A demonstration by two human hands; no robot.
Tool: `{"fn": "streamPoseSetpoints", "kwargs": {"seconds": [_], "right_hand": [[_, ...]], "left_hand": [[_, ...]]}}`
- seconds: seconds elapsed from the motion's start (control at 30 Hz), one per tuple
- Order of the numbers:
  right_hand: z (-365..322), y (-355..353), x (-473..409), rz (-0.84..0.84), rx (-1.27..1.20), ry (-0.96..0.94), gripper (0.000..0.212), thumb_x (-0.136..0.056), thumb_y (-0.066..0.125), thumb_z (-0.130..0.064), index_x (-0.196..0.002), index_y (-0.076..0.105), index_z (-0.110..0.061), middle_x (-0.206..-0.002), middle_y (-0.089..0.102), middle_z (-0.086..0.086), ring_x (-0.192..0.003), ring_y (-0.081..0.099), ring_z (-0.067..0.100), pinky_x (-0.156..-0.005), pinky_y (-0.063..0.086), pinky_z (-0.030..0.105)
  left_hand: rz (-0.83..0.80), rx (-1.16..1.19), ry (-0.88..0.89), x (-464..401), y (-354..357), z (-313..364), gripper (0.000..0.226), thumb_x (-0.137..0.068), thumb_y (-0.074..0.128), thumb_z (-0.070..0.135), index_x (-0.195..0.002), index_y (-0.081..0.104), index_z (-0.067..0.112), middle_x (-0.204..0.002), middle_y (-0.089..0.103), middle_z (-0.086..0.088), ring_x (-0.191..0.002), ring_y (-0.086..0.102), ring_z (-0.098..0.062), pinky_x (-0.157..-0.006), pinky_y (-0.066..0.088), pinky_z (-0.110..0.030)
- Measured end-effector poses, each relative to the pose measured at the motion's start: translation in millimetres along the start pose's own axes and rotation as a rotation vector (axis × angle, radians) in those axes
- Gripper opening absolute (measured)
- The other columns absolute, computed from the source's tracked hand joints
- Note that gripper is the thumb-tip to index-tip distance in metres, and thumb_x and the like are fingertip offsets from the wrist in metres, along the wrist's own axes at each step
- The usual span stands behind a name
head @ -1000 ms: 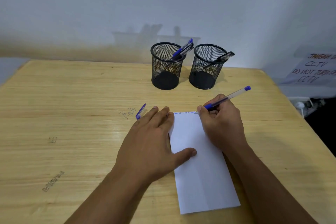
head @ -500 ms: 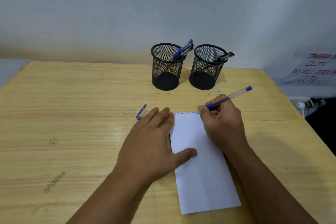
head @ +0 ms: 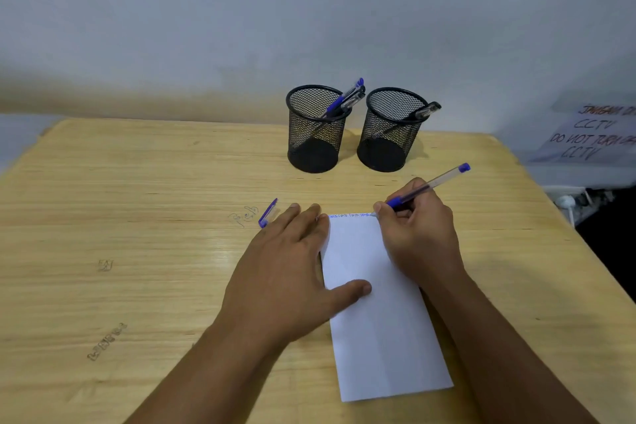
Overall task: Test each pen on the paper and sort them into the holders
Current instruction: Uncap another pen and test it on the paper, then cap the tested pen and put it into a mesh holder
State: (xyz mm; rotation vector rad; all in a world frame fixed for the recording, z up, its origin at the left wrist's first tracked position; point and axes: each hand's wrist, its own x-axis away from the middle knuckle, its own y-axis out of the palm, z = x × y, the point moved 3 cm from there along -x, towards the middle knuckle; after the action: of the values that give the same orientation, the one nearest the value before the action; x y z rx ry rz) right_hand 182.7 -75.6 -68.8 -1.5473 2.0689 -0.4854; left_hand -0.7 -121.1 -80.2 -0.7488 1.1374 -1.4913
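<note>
Pen pinched in right-hand fingers, tip at paper's top edge; left-hand fingers flat, pressing paper.

The table is pale yellow wood with fine streaky grain and a few faint scribbles, and on it lies a plain white sheet of paper with a thin line of blue ink marks along its far edge. The pen over the paper is clear with a blue grip and blue end cap – a blue-and-clear pen cap lies on the wood. Both holders, the left one and the right one, are black wire mesh; the left carries a blue pen, the right a clear one with black, and the wall behind is off-white.
</note>
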Motion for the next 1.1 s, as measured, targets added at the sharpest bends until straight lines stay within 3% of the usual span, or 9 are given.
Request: {"fn": "streamPoseSetpoints", "kwargs": {"seconds": [0.07,0.2,0.33,0.47,0.6,0.7,0.8,0.9,1.1], "right_hand": [[2.8,-0.8,-1.1,0.007,-0.040,0.020,0.015,-0.088,0.067,-0.022,-0.085,0.054,-0.016,-0.070,0.067,0.000,-0.063,0.065,0.008,-0.054,0.045,0.011],[9.0,-3.4,-2.5,0.029,-0.289,0.127,0.016,-0.089,0.066,-0.020,-0.081,0.052,-0.017,-0.071,0.069,0.008,-0.067,0.067,0.019,-0.067,0.054,0.033],[4.5,-7.5,0.0,0.022,-0.359,0.145,0.012,-0.091,0.065,-0.016,-0.088,0.056,-0.007,-0.072,0.069,0.010,-0.064,0.064,0.014,-0.067,0.051,0.027],[-0.1,-14.2,0.0,-0.008,-0.472,0.185,0.009,-0.092,0.064,-0.013,-0.084,0.060,-0.010,-0.071,0.067,0.011,-0.068,0.062,0.021,-0.075,0.053,0.039],[-4.0,-21.6,3.9,-0.052,-0.522,0.184,0.009,-0.090,0.066,-0.013,-0.083,0.062,-0.009,-0.071,0.067,0.012,-0.066,0.061,0.019,-0.073,0.053,0.039],[-5.9,-25.8,13.0,-0.097,-0.547,0.176,0.008,-0.089,0.068,-0.013,-0.082,0.063,-0.013,-0.071,0.068,0.006,-0.067,0.064,0.016,-0.071,0.054,0.035],[-9.9,-30.1,21.1,-0.154,-0.584,0.171,0.009,-0.088,0.067,-0.009,-0.082,0.063,-0.015,-0.069,0.067,0.003,-0.069,0.062,0.016,-0.073,0.050,0.038],[-16.4,-34.1,26.2,-0.166,-0.668,0.173,0.013,-0.087,0.066,-0.003,-0.082,0.065,-0.015,-0.074,0.068,0.006,-0.074,0.060,0.019,-0.077,0.049,0.039],[-28.6,-44.1,29.5,-0.146,-0.783,0.165,0.008,-0.091,0.063,-0.004,-0.087,0.067,-0.008,-0.081,0.070,0.009,-0.080,0.068,0.021,-0.084,0.053,0.034]], "left_hand": [[0.001,0.007,-0.002,0.6,-0.1,0.3,0.103,-0.070,0.038,0.088,-0.154,0.018,0.031,-0.162,0.009,0.015,-0.149,-0.001,-0.005,-0.119,0.009,-0.029],[0.002,-0.004,0.002,0.1,-1.5,0.7,0.105,-0.070,0.037,0.088,-0.154,0.017,0.028,-0.162,0.010,0.014,-0.149,0.001,-0.007,-0.119,0.012,-0.031],[-0.028,0.015,0.002,0.6,-3.1,1.5,0.110,-0.068,0.042,0.090,-0.154,0.016,0.026,-0.162,0.011,0.014,-0.149,0.002,-0.007,-0.120,0.016,-0.032],[0.002,0.191,-0.057,1.1,-9.9,1.7,0.108,-0.068,0.058,0.081,-0.154,0.018,0.029,-0.159,0.017,0.020,-0.146,0.012,-0.002,-0.115,0.023,-0.027],[0.222,0.296,-0.143,2.4,-18.3,-12.3,0.069,-0.078,0.066,0.059,-0.139,0.045,0.036,-0.120,0.051,0.022,-0.115,0.049,-0.004,-0.096,0.045,-0.027],[0.333,0.342,-0.269,0.4,-34.3,-30.8,0.039,-0.082,0.069,0.043,-0.118,0.060,0.031,-0.094,0.056,0.015,-0.091,0.056,-0.007,-0.081,0.050,-0.031],[0.271,0.297,-0.382,-4.0,-43.9,-44.1,0.036,-0.083,0.067,0.042,-0.114,0.062,0.023,-0.095,0.058,0.005,-0.089,0.057,-0.014,-0.077,0.046,-0.031],[0.208,0.232,-0.447,-6.2,-42.6,-47.7,0.021,-0.080,0.061,0.039,-0.092,0.065,0.023,-0.091,0.061,0.003,-0.085,0.059,-0.016,-0.073,0.049,-0.032],[0.206,0.271,-0.397,-10.9,-46.4,-42.5,0.005,-0.084,0.065,0.033,-0.083,0.068,0.029,-0.084,0.067,0.012,-0.081,0.062,-0.010,-0.070,0.053,-0.031]]}}
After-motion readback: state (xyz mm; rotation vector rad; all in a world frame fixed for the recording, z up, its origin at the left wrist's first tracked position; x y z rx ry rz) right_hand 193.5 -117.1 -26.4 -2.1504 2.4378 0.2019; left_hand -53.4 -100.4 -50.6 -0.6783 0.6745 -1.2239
